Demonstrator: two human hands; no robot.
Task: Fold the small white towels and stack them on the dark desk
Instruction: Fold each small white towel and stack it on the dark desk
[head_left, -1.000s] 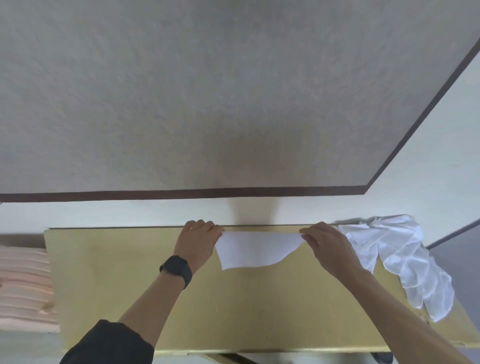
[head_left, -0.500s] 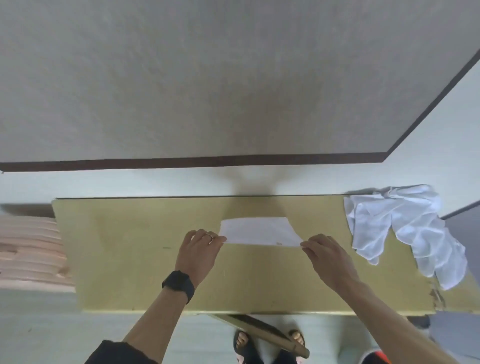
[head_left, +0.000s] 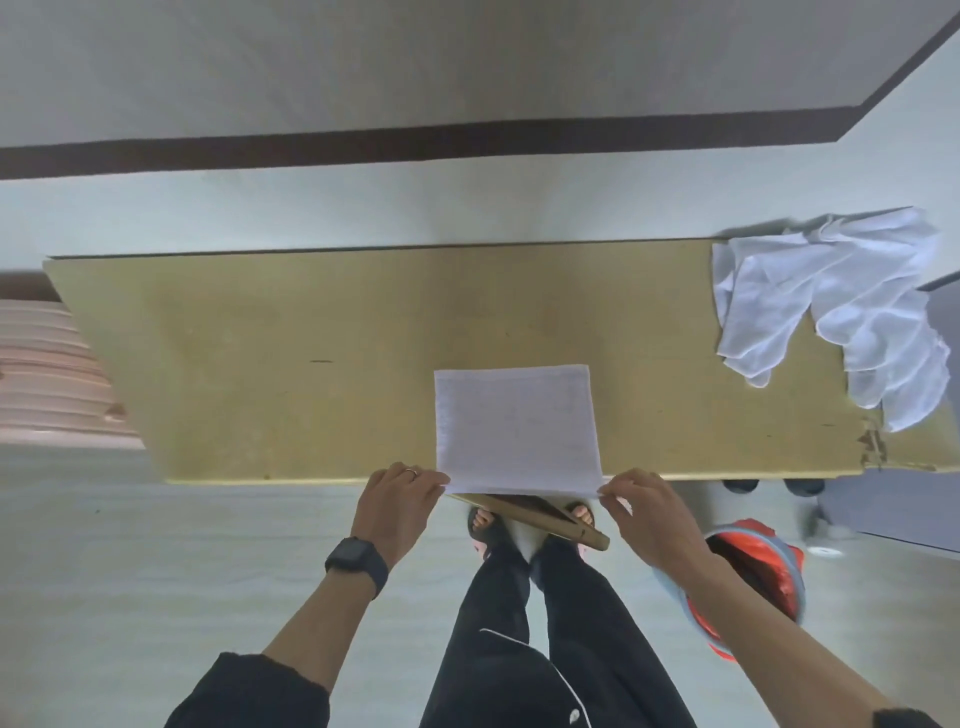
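At the near edge of the table (head_left: 311, 364), pinching near corners of the flat towel (head_left: 517, 428) with left hand (head_left: 397, 506) and right hand (head_left: 647, 519). Lift both level, carry to the far edge, match corners squarely, then press the crease flat; avoid dragging the towel off.

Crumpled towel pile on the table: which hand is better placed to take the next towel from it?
Right, likely. The right hand pinches the flat towel at its corner nearer the pile; the left hand pinches the opposite corner, farther off.
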